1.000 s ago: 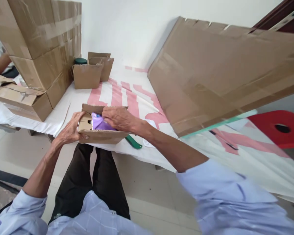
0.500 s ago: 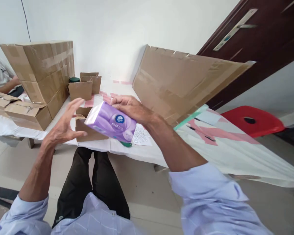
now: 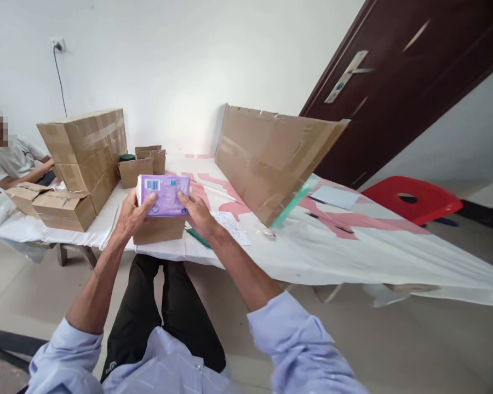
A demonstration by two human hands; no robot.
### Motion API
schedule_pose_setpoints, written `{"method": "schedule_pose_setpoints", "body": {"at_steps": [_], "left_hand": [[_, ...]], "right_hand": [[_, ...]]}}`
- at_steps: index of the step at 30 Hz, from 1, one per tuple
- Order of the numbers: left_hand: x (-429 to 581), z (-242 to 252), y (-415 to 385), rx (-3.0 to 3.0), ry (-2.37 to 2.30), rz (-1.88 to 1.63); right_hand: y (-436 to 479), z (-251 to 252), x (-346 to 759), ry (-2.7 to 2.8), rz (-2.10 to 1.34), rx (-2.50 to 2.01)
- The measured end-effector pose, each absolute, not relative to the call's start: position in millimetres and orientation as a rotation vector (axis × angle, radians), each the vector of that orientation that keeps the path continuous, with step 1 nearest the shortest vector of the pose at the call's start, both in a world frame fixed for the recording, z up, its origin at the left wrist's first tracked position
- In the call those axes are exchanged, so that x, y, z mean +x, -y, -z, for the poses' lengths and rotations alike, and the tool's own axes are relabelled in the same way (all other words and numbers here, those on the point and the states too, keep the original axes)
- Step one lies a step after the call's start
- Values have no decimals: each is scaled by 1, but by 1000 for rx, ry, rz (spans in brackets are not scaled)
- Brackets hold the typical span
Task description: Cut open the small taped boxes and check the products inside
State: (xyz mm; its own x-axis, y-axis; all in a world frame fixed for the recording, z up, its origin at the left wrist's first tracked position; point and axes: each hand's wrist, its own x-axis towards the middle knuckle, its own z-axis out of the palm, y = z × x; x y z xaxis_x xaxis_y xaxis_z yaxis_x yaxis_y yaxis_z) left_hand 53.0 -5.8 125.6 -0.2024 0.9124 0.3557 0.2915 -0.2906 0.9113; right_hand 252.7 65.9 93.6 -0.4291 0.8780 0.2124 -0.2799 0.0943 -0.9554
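A purple tissue pack (image 3: pixel 164 194) with a barcode facing me is held up in both hands above the table's near edge. My left hand (image 3: pixel 133 213) grips its left end, thumb on the face. Its right end is pinched by my right hand (image 3: pixel 195 213). Just below the pack sits a small open cardboard box (image 3: pixel 158 231) on the white and pink sheet.
A stack of taped cartons (image 3: pixel 86 148) and flatter boxes (image 3: pixel 49 202) stand at the left, small open boxes (image 3: pixel 142 164) behind. A large flattened cardboard sheet (image 3: pixel 267 158) leans mid-table. A green tool (image 3: pixel 197 237), a printed paper (image 3: pixel 232 227), a red stool (image 3: pixel 411 200) and a seated person (image 3: pixel 12 161) are around.
My right hand drew the purple pack out of the small box and raised it. My left hand left the box and took the pack's other end; the barcode side now faces me.
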Motion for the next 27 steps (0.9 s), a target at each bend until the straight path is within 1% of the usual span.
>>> {"method": "schedule_pose_setpoints", "body": {"at_steps": [3, 7, 13, 16, 19, 22, 27], "left_hand": [[52, -108, 7, 1472, -1532, -1391], [47, -87, 10, 1430, -1587, -1342], [43, -63, 9, 1358, -1647, -1294], [40, -60, 6, 1355, -1646, -1300], [37, -73, -2, 1376, -1629, -1319], [34, -103, -12, 1444, -1583, -1376], [35, -171, -19, 1684, -1375, -1576]], "right_hand": [[-67, -70, 243, 1293, -1635, -749], [-64, -50, 241, 1261, -1678, -821], [-60, -33, 236, 1232, -1707, -933], [-59, -33, 235, 1239, -1716, -938], [-63, -48, 234, 1277, -1677, -893], [-75, -76, 234, 1340, -1564, -815], [-88, -141, 241, 1512, -1160, -656]]}}
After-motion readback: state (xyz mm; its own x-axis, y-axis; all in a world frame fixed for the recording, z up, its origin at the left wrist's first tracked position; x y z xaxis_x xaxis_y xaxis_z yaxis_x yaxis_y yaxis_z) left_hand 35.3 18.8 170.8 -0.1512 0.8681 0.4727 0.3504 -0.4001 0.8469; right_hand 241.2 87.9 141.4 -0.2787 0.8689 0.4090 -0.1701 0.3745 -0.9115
